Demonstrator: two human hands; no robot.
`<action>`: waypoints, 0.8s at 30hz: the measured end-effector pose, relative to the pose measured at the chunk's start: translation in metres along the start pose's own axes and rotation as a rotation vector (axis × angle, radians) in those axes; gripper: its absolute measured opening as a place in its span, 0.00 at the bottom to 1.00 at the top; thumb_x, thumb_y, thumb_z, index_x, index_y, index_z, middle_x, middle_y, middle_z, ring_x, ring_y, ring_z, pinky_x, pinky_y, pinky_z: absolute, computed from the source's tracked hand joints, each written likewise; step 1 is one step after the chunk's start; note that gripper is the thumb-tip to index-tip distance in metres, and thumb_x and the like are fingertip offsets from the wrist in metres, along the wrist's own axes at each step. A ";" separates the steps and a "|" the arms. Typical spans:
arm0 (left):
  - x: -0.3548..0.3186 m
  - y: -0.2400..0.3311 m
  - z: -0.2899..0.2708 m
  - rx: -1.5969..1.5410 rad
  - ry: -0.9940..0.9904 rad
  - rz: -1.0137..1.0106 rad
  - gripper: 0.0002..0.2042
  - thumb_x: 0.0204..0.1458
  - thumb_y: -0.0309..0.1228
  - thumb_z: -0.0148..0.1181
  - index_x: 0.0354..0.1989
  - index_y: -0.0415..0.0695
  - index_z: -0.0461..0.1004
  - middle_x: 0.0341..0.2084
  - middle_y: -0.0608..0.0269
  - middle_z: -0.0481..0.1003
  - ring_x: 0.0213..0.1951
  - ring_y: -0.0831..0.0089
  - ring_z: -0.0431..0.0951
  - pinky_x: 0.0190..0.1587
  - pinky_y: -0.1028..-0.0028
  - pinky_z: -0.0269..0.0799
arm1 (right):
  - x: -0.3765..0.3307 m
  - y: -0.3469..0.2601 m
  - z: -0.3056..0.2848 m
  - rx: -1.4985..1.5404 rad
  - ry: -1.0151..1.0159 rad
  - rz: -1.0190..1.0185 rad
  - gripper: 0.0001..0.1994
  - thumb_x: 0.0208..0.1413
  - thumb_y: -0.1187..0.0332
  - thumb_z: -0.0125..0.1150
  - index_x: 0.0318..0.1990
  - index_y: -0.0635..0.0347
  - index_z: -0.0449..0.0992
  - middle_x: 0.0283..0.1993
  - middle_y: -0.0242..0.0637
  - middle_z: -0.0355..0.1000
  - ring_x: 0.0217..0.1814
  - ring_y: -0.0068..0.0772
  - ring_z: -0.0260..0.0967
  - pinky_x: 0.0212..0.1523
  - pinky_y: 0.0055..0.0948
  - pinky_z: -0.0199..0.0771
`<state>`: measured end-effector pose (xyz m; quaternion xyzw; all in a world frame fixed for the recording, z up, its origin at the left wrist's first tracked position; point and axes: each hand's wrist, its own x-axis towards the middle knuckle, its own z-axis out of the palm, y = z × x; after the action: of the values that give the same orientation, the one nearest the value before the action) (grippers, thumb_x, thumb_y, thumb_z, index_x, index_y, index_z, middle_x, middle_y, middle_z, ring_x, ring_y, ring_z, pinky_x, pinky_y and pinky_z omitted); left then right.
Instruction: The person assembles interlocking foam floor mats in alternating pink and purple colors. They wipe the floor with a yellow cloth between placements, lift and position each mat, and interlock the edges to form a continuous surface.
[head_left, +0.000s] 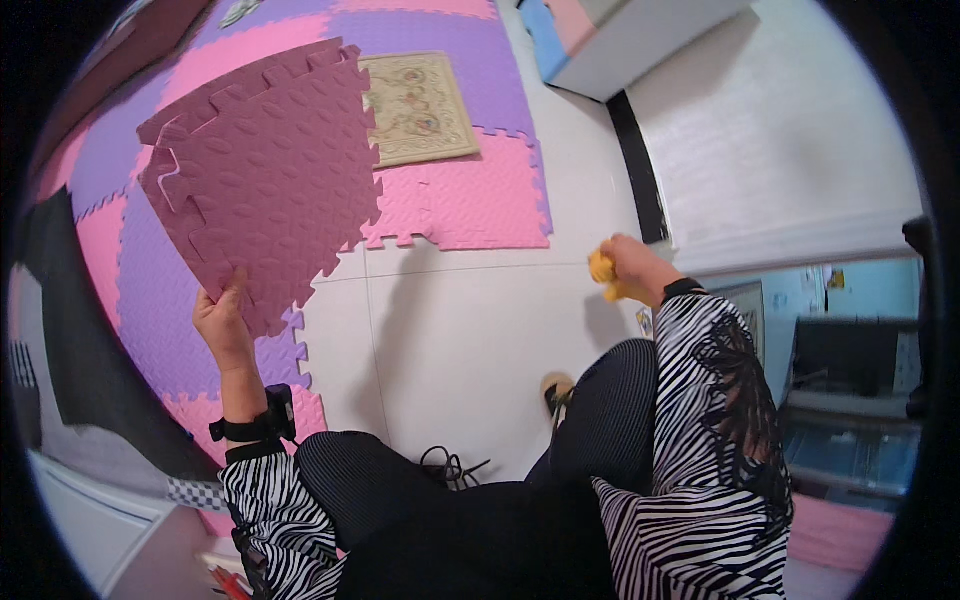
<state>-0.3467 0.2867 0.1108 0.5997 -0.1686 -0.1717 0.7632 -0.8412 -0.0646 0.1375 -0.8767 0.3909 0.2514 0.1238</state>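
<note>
My left hand (225, 318) grips the near edge of a dusky pink interlocking foam mat tile (265, 170), thumb on its face. The tile is raised and tilted, with a raised leaf-like pattern and toothed edges. A second toothed edge along its top and left suggests another layer, but I cannot tell for sure. My right hand (638, 268) is closed around a crumpled yellow cloth (602, 268), held above the white tiled floor (480, 330). Behind the raised tile, joined pink and purple foam mats (490, 200) cover the floor; it hides part of them.
A beige patterned rug (425, 108) lies on the mats. At the far right stands a white cabinet (620, 45). A dark cable (455, 467) lies on the floor between my legs. Dark grey fabric (95, 340) runs along the left, above a white drawer unit (95, 510).
</note>
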 end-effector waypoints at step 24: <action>-0.043 -0.026 0.165 0.392 -0.015 -0.189 0.09 0.46 0.20 0.60 0.37 0.40 0.75 0.34 0.68 0.74 0.36 0.79 0.72 0.42 0.78 0.65 | 0.146 0.160 0.126 0.161 0.430 -0.242 0.14 0.36 0.73 0.60 0.36 0.49 0.76 0.43 0.36 0.70 0.49 0.42 0.66 0.42 0.40 0.68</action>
<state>-0.4626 0.1588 0.1200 0.7485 -0.1472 -0.2109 0.6112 -0.9209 -0.2095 -0.0510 -0.9377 0.3194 0.0104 0.1365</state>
